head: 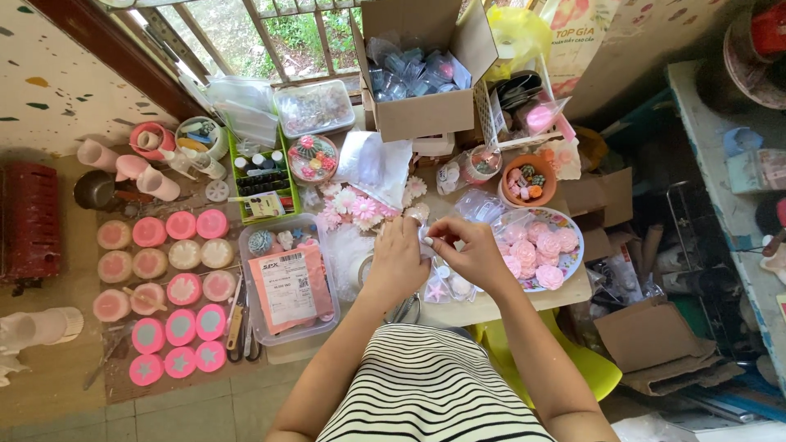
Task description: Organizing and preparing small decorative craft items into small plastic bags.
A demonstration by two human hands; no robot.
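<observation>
Plastic bag [431, 243], small, clear, thin and slippery, pinched at its top edge between closed left hand [399, 260] and right hand [472, 255], above table [491, 307], beside plate [573, 254] of pink flowers; best held by edges.

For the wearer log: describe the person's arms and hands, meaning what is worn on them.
Both forearms are bare, with no sleeves in view. The left hand and right hand wear no gloves; no ring, watch or bracelet can be made out. The black-and-white striped top covers only the torso.
</observation>
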